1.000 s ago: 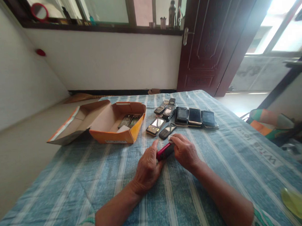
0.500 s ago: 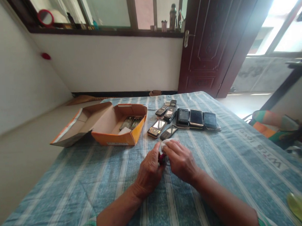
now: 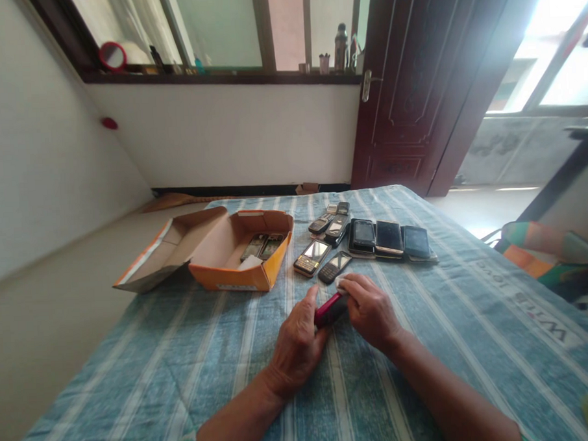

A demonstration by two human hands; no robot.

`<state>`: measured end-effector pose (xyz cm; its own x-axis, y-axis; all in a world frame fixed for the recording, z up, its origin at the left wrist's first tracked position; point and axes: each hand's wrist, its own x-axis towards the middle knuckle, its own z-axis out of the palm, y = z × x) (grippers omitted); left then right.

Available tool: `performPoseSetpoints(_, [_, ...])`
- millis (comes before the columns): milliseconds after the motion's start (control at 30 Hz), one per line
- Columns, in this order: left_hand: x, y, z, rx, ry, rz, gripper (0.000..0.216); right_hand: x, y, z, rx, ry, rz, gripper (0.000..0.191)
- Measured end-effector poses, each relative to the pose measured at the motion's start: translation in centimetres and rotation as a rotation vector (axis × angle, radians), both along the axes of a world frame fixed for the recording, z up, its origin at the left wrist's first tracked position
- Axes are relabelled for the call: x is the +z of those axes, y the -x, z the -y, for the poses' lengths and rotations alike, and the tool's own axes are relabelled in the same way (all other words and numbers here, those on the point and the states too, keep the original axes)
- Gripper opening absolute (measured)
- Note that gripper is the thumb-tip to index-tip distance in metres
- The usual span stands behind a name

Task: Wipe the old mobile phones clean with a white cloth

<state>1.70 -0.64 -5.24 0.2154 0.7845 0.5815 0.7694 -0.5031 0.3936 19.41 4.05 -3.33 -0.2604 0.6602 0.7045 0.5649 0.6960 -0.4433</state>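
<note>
A small pink-red phone (image 3: 328,308) sits between my two hands over the blue striped cloth (image 3: 183,355). My left hand (image 3: 297,342) is closed round its near end. My right hand (image 3: 370,309) is closed over its far end and pinches a small white cloth or wipe (image 3: 341,282) against it. Just beyond my hands lie two bar phones (image 3: 324,261).
Several more phones lie in a row at the far side, three dark touchscreen ones (image 3: 389,238) and smaller keypad ones (image 3: 332,220). An open orange cardboard box (image 3: 237,249) with two phones inside stands at the left. A dark door (image 3: 415,85) and a window sill lie beyond.
My right hand with the white cloth slid towards my left hand along the pink phone, covering it, then back to its far end. The view has tilted down slightly.
</note>
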Motion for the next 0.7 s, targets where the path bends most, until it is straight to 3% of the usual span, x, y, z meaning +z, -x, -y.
performPoseSetpoints(267, [0.3,0.0,-0.3,0.016,-0.022,-0.051,0.067,-0.4,-0.3,-0.9,-0.031,0.329,-0.298,0.025])
performPoseSetpoints(467, [1.5,-0.7,-0.8,0.033,0.048,-0.102,0.062,-0.5,-0.3,-0.9,-0.041,0.446,-0.401,0.027])
performPoseSetpoints(567, [2.7,-1.6,-1.4,0.063,0.142,-0.136,0.049,-0.6,-0.2,-1.0,-0.047,0.452,-0.425,0.027])
performPoseSetpoints(700, [4.8,-2.9,-2.3,0.118,0.318,-0.18,0.014,-0.7,-0.1,-1.0,-0.044,0.452,-0.455,0.025])
